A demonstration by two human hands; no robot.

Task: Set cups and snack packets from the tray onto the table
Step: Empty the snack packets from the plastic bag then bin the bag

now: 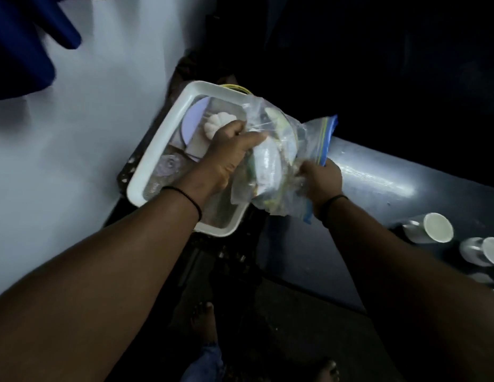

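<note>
Both of my hands hold a clear zip bag [278, 158] with a blue seal, full of snack packets, just above the right side of the white tray [160, 142]. My left hand [229, 155] grips the bag's upper left part. My right hand [321, 179] clutches its lower right corner near the blue zip edge. In the tray lie a white pumpkin-shaped item [216, 126], a pale round plate [194, 121] and some clear wrapped things. Two white cups [430, 228] [484, 252] lie on their sides on the dark table [378, 194] at the right.
A pale blue wall [88, 133] fills the left. A dark blue object [22, 40] hangs at the top left. The tray rests on a dark stand. My bare feet [204, 323] are on the dark floor below. The scene is dim.
</note>
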